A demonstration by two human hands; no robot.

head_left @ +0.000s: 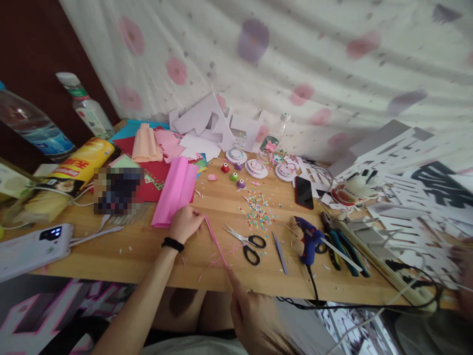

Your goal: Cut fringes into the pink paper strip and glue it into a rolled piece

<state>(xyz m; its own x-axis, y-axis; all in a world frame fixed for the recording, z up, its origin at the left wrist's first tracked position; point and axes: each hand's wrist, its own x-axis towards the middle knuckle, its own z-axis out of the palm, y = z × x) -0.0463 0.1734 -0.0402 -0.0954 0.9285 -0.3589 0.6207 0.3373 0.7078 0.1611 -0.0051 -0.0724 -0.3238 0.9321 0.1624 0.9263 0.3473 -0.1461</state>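
A thin pink paper strip [216, 241] stretches slantwise above the front of the wooden table. Its upper end is pinched between the fingertips of my left hand [186, 224], which has a black band at the wrist. At the table's front edge, my right hand [254, 315] has the strip's lower end at its fingers, the index finger pointing along it. A folded sheet of bright pink crepe paper [175, 192] lies just beyond my left hand. Scissors with black handles [251, 244] rest open to the right of the strip, and narrow pink scraps [210, 264] lie beneath it.
Right of the scissors lie purple tweezers [280, 252], a blue glue gun [309, 241], pliers [347, 246] and a phone [304, 191]. Colourful confetti [258, 209] is scattered mid-table. Decorated white discs [256, 168] stand behind. A power strip [384, 261] runs along the right; a power bank [35, 251] lies left.
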